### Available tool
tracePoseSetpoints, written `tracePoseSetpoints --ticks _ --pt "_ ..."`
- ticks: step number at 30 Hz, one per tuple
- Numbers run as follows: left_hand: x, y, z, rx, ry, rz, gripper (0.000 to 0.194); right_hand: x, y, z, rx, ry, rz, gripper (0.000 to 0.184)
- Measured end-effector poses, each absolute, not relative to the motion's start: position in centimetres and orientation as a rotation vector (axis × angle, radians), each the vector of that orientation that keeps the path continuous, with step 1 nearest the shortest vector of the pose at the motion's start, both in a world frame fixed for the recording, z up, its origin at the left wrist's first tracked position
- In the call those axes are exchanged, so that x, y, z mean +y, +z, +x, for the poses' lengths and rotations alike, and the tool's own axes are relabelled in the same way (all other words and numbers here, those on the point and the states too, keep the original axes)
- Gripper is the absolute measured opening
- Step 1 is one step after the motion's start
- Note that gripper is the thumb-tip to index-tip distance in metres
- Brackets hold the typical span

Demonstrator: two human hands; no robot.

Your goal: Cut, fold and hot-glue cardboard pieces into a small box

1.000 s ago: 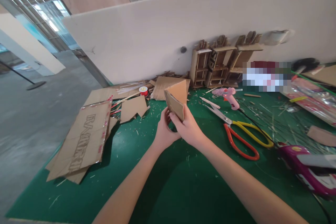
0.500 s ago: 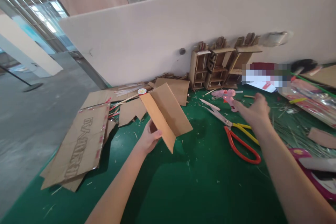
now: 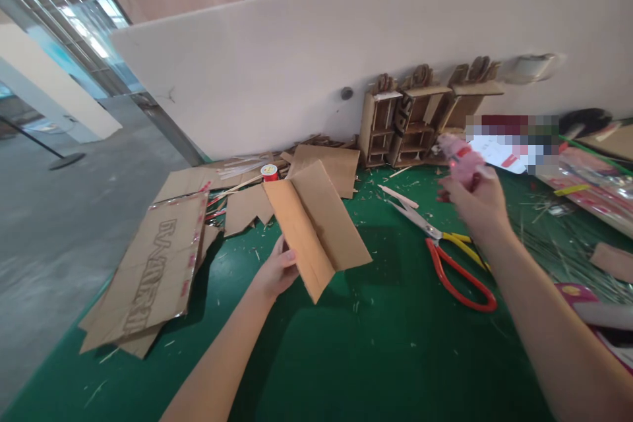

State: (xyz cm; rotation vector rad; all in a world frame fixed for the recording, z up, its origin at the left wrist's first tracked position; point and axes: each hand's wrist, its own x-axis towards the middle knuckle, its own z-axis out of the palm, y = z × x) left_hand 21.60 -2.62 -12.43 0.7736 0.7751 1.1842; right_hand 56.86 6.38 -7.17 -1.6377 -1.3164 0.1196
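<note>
My left hand grips a folded piece of brown cardboard by its lower left edge and holds it above the green mat. My right hand, blurred by motion, is closed around a pink glue gun lifted off the mat at the right. Scissors with red and yellow handles lie just below and left of that hand.
Flat cardboard sheets and scraps are piled at the left, with a red spool behind them. Small cardboard shelf models stand against the white partition. A purple tool lies at the right edge.
My right hand let go of the cardboard, reached right and picked up the pink glue gun from the mat. My left hand kept the cardboard, which has unfolded and tilted flatter.
</note>
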Motion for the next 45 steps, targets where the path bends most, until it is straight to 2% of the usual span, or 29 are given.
tracePoseSetpoints --ticks 2,5,10,21,33,45 --pt "-2.7 -12.1 21.8 0.774 1.154 0.789 0.064 4.2 -4.9 55.4 -1.206 0.555 -1.384 0.022" --pt "-2.9 -11.3 22.3 0.769 1.108 0.852 0.067 0.1 -2.7 52.4 -1.354 0.913 -1.146 0.038" --pt "-3.2 -10.5 22.9 0.803 1.148 0.900 0.073 -3.4 -3.1 47.4 -1.577 1.275 -1.162 0.031" --pt "-3.0 -10.6 23.3 0.774 1.138 0.971 0.076 -2.3 -3.4 43.5 -1.751 1.124 -1.298 0.045" --pt "-3.2 -10.3 23.7 0.731 1.139 1.044 0.076 -1.5 -1.3 42.5 -1.809 0.857 -1.291 0.047" --pt "-3.2 -10.4 23.7 0.747 1.146 1.057 0.080 -1.6 -1.2 42.3 -1.795 0.828 -1.326 0.046"
